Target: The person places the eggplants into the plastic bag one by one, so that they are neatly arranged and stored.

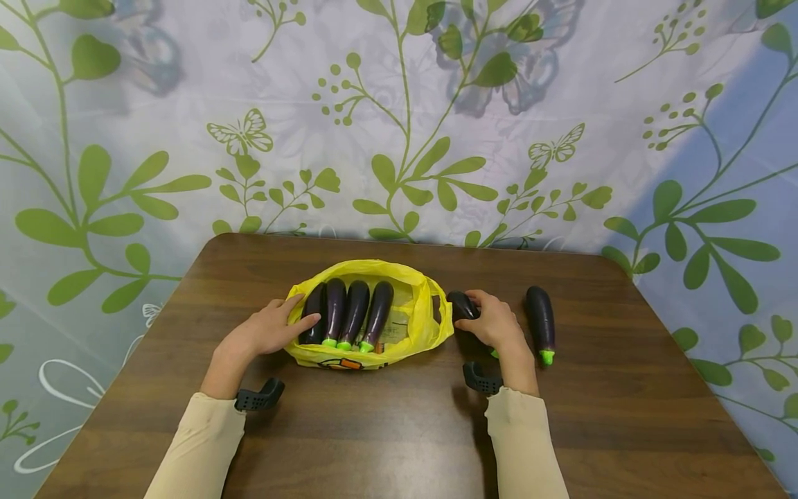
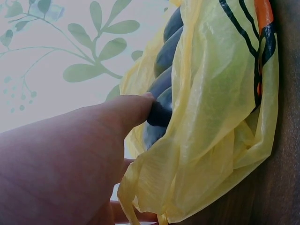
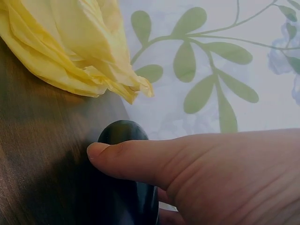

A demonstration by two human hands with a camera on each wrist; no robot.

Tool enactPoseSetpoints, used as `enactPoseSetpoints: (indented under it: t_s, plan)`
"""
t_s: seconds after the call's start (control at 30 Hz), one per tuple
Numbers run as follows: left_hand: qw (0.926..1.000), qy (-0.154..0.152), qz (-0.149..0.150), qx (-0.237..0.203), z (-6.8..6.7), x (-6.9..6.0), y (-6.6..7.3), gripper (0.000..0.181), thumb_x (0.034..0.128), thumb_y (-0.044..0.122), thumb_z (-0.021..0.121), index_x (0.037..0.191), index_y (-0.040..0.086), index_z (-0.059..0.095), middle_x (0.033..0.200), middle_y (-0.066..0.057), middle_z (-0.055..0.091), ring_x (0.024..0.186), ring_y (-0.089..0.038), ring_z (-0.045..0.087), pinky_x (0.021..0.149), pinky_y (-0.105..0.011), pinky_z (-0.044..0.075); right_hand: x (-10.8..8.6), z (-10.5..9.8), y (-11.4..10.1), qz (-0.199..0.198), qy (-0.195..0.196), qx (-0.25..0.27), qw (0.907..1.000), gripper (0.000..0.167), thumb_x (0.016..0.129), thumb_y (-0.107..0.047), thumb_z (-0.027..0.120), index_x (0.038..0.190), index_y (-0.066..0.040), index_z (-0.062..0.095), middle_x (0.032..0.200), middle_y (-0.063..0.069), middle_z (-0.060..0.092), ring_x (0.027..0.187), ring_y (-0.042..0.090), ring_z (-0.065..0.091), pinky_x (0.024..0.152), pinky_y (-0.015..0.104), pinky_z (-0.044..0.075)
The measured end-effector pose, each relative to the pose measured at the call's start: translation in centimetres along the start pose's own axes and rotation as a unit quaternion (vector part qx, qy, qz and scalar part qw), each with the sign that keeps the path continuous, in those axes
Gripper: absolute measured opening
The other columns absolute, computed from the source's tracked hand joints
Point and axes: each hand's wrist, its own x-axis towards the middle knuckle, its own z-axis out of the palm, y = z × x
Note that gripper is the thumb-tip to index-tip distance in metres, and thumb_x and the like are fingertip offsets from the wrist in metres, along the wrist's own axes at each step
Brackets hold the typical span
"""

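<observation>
A yellow plastic bag lies on the table with its mouth spread toward me. Several dark purple eggplants with bright green stem ends lie side by side in it. At the bag's left side my left hand holds the rim, its thumb inside against the leftmost eggplant and its fingers outside the plastic. My right hand grips another eggplant just right of the bag, thumb laid across it near its rounded end. The hand partly hides that eggplant.
One more eggplant lies on the brown wooden table to the right of my right hand. A fabric backdrop printed with green leaves and butterflies hangs behind the table. Black wrist mounts sit on both wrists.
</observation>
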Motion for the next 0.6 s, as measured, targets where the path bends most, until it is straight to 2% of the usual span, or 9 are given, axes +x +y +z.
enactPoseSetpoints:
  t_s: [0.37, 0.6]
  plan:
    - [1.0, 0.002, 0.0, -0.006, -0.04, 0.03, -0.04, 0.092, 0.1018, 0.069, 0.041, 0.164, 0.005, 0.023, 0.161, -0.038, 0.024, 0.142, -0.061, 0.034, 0.109, -0.074, 0.033, -0.09, -0.29, -0.02, -0.003, -0.001, -0.004, 1.0, 0.07, 0.095, -0.027, 0.075, 0.155, -0.008, 0.045, 0.15, 0.025, 0.053, 0.135, 0.049, 0.049, 0.111, 0.069, 0.035]
    - [1.0, 0.002, 0.0, -0.008, 0.05, 0.17, -0.12, 0.092, 0.1016, 0.07, 0.041, 0.164, 0.004, 0.022, 0.161, -0.038, 0.023, 0.143, -0.061, 0.032, 0.11, -0.074, 0.032, -0.28, -0.5, -0.13, -0.005, 0.003, -0.003, 1.0, 0.071, 0.095, -0.027, 0.075, 0.156, -0.006, 0.043, 0.153, 0.021, 0.051, 0.135, 0.048, 0.05, 0.111, 0.067, 0.037]
